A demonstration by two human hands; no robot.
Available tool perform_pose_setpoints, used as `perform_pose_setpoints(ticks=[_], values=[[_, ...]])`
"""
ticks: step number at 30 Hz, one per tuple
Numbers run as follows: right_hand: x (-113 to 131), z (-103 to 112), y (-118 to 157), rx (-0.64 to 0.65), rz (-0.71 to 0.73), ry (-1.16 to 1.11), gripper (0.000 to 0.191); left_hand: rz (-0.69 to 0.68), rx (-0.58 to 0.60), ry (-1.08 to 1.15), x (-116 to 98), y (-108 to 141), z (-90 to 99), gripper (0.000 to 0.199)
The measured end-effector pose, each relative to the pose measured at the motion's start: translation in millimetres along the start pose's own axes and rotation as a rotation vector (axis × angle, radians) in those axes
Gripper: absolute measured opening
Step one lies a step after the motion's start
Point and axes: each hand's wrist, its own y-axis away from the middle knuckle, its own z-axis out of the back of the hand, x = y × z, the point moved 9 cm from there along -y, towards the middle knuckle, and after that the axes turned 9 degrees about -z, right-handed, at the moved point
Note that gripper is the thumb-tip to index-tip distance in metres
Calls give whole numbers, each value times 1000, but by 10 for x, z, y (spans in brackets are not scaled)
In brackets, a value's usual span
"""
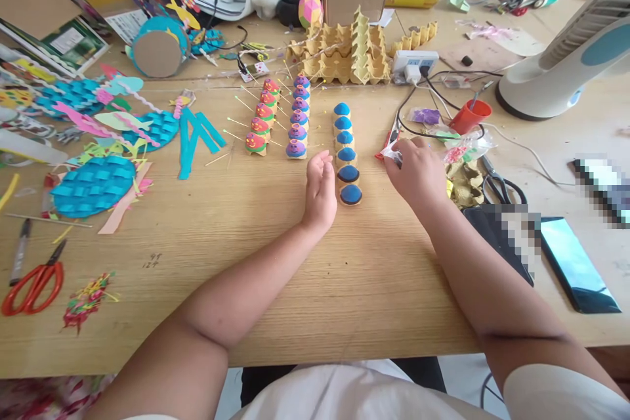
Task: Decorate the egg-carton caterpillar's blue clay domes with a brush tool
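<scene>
A row of blue domes (346,155) on egg-carton cups runs away from me in the middle of the table; the nearest two have dark rims. Just left of it my left hand (321,189) rests on its edge, fingers extended and holding nothing. On the row's right, my right hand (417,169) pinches a small clear plastic wrapper (392,153), above a red-edged item that is partly hidden. Further left stand a row of purple figures (298,117) and a row of red and green ones (261,125), both with faces and thin pins sticking out.
Egg cartons (339,56) and a power strip (416,62) lie at the back. A red cup (471,117), black scissors (503,187) and a phone (578,262) are on the right. Blue woven discs (93,187) and red-handled scissors (34,285) lie left.
</scene>
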Motion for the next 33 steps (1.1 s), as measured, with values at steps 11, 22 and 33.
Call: perform_pose_setpoints(ticks=[11,22,33], values=[[-232,-179,-55,36,-110,46,46,-40,-40,-1,-29,-16,31,77],[88,-61,40,-2,-5,-618,36,-67,-37,-24,-117,36,-8,70],[12,-324,599,95,-144,-864,67,-131,37,-72,-184,116,-43,60]])
